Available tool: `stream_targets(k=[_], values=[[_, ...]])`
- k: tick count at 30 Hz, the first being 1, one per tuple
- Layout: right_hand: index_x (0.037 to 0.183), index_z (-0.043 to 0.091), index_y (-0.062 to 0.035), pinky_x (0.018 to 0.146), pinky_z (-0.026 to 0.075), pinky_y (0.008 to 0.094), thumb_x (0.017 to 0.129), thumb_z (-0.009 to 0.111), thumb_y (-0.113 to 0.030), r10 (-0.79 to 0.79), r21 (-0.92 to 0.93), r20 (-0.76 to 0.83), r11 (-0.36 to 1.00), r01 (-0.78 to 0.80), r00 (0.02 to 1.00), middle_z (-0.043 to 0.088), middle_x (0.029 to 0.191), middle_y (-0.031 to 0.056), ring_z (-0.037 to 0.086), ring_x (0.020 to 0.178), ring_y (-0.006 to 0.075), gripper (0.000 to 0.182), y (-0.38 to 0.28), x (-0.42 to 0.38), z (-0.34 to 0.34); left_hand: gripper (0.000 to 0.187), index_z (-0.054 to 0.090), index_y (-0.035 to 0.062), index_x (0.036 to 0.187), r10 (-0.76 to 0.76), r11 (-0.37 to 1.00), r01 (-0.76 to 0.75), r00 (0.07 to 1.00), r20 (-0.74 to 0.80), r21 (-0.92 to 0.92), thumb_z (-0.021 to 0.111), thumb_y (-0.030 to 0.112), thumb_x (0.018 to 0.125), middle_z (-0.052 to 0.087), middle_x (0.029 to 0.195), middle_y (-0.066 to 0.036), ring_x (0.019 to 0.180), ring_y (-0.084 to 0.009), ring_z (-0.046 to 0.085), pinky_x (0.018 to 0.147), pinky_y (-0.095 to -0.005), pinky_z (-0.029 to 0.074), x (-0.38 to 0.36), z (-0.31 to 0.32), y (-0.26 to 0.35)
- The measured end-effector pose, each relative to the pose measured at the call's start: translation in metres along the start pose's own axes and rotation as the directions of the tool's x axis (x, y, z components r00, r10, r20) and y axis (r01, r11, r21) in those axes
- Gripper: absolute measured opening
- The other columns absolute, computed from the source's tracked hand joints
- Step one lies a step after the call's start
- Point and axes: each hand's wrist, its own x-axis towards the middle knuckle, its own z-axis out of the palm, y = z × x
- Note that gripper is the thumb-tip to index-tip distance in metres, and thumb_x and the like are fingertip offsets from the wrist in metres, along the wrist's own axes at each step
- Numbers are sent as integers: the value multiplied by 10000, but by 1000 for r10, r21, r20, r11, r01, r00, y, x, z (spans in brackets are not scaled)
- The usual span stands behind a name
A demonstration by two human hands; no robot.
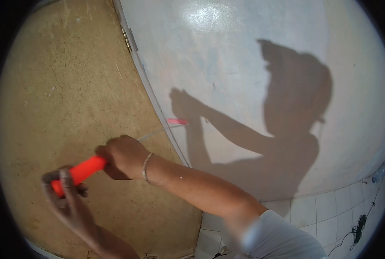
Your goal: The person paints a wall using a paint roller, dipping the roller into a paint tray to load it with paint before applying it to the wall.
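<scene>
The brown surface point(63, 86) occupies the left half of the view; it is rough, tan and scuffed, and both hands work in front of it.

The left hand point(65, 196) sits at lower left. Its fingers point(66, 178) are curled around the lower left end of the orange handle point(82, 170), pinching it between thumb and fingertips.

The orange handle runs upward to the right, from the left hand to the right hand. Its middle section is exposed between the two grips.

The right hand point(123, 156) is closed in a fist around the upper right end of the handle. A thin metal bracelet point(146, 166) circles its wrist. The forearm extends down to the right and ends in a light sleeve point(278, 237).

A thin clear rod point(155, 131) projects from the right hand, rising to the right. Its pink tip point(177, 122) lies at the metal edge strip point(151, 95) that separates the brown surface from the white panel point(227, 52). Whether the tip touches the strip cannot be determined.

A hinge point(126, 39) is mounted high on the strip. The person's shadow point(283, 129) falls across the white panel. Pale floor tiles point(326, 207) lie at lower right, with a dark cable point(358, 226) on them.
</scene>
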Motion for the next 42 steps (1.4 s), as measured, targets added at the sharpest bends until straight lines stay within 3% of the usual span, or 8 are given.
stream_targets(k=[3,9,14,17,21,28,37,42], values=[[817,580,-98,664,471,436,735,597,-183,59,57,41,997,-61,997,593,700,131,598,722,323,120,-3,-1,-6,147,507,51,915,53,998,-53,998,-23,19,534,196,920,563,782,-40,539,-56,466,462,-204,362,5,2,8],[892,597,-105,749,478,436,783,539,-201,359,8,383,920,-392,851,646,873,143,617,859,328,157,118,-121,98,98,485,39,876,-284,945,226,926,250,235,571,85,883,524,719,-27,537,-84,497,492,-219,414,-102,64,-124],[886,590,-75,729,472,443,782,533,-201,188,59,318,974,-217,929,626,805,159,606,808,340,173,85,-98,30,77,496,50,880,-195,980,193,979,52,48,572,62,875,548,737,-37,528,-75,491,469,-206,402,-88,67,-36],[870,586,-65,707,480,423,777,535,-186,10,158,185,987,-40,983,623,752,144,614,777,319,160,28,-56,-61,101,505,61,907,44,992,-40,998,-34,119,522,159,920,602,811,-62,517,-68,471,448,-185,351,-49,62,59],[862,584,-57,697,487,417,768,536,-157,-87,217,65,974,71,994,625,740,140,620,759,320,145,25,-52,-91,90,509,60,917,62,980,-44,994,-86,194,515,149,920,612,826,-74,516,-70,470,446,-184,343,-42,70,105],[932,598,-85,762,481,447,773,512,-170,164,225,488,925,-305,857,645,886,151,615,879,338,200,159,-170,65,82,488,81,859,-496,840,462,866,57,285,558,113,888,512,637,-6,522,-65,489,458,-215,366,-144,123,-68],[816,599,-60,668,501,420,726,538,-126,-142,222,-7,965,140,990,631,733,146,631,758,315,127,28,-13,-123,188,551,72,999,91,973,-78,995,-51,216,560,230,897,618,830,-66,534,-60,479,456,-181,339,17,72,113],[846,609,-80,706,495,434,724,545,-164,-119,218,220,973,70,968,642,784,134,628,798,324,162,15,-30,-104,181,540,53,972,19,947,34,987,-162,321,549,223,909,611,798,-52,512,-64,460,431,-191,326,-21,40,93]])
